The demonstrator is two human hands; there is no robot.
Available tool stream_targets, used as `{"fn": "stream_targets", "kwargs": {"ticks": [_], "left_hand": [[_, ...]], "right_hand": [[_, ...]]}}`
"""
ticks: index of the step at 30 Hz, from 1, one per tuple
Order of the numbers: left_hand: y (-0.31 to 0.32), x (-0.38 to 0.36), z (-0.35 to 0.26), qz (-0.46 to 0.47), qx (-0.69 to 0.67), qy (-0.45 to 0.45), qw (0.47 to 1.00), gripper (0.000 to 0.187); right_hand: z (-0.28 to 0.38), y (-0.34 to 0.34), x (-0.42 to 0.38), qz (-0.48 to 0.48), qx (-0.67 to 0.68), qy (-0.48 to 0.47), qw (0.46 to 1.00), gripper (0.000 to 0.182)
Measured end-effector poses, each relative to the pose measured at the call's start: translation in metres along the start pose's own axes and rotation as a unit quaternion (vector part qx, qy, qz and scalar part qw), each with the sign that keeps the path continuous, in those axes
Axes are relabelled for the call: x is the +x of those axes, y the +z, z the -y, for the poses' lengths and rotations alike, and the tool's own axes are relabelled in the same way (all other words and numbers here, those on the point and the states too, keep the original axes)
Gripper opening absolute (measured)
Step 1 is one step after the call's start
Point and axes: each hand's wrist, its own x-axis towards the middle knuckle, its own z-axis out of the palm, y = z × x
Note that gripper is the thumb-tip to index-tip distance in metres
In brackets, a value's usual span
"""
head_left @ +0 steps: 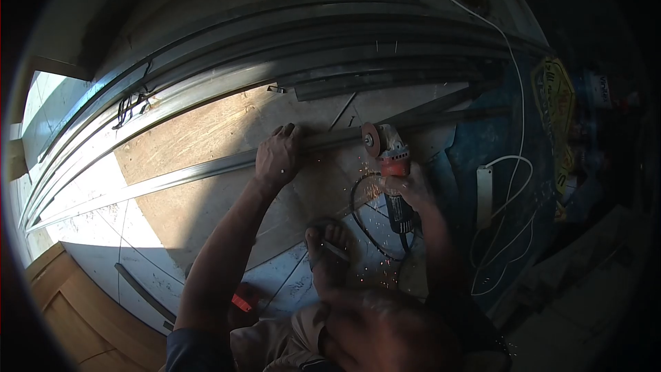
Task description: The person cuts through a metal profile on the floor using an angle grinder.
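Observation:
My right hand [415,189] is wrapped round the body of a red and black angle grinder [395,167]. The grinder's disc [371,139] stands at the edge of a long metal profile [200,169], and orange sparks fly down below it. My left hand [278,156] grips the same profile a little left of the disc, with the fingers curled over its far side. From the grinder's rear end a black cord [358,217] loops round to the left. Whether the disc has cut through the metal is hidden.
Several long metal profiles [227,72] lie behind the board [186,127]. A thin rod [343,111] rests near the disc. To the right are a white power strip [485,196] and its white cable [521,117]. My foot [329,251] is close below the sparks. A wooden panel [89,310] stands lower left.

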Motion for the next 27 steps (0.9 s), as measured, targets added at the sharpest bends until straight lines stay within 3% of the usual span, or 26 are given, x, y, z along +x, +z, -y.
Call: {"fn": "stream_targets", "kwargs": {"ticks": [1, 14, 19, 23, 25, 27], "left_hand": [[-0.004, 0.0, -0.003, 0.016, 0.003, -0.003, 1.0, 0.038], [0.007, 0.001, 0.008, 0.014, 0.015, 0.005, 1.0, 0.047], [0.004, 0.001, 0.005, 0.015, 0.005, 0.004, 1.0, 0.04], [0.012, 0.0, 0.01, 0.006, 0.01, 0.003, 1.0, 0.036], [0.016, 0.0, 0.012, -0.031, -0.026, -0.007, 0.999, 0.047], [0.018, 0.0, 0.013, -0.028, -0.019, -0.006, 0.999, 0.048]], "right_hand": [[-0.004, -0.002, 0.002, 0.01, -0.004, 0.022, 1.0, 0.054], [-0.004, 0.004, -0.002, -0.006, -0.01, 0.004, 1.0, 0.05], [-0.015, 0.002, 0.006, -0.008, 0.015, -0.031, 0.999, 0.048], [-0.007, 0.006, 0.001, -0.007, 0.05, -0.008, 0.999, 0.045], [-0.002, 0.004, 0.001, -0.022, -0.052, -0.009, 0.998, 0.043], [0.001, 0.006, 0.001, -0.022, -0.04, -0.016, 0.999, 0.043]]}}
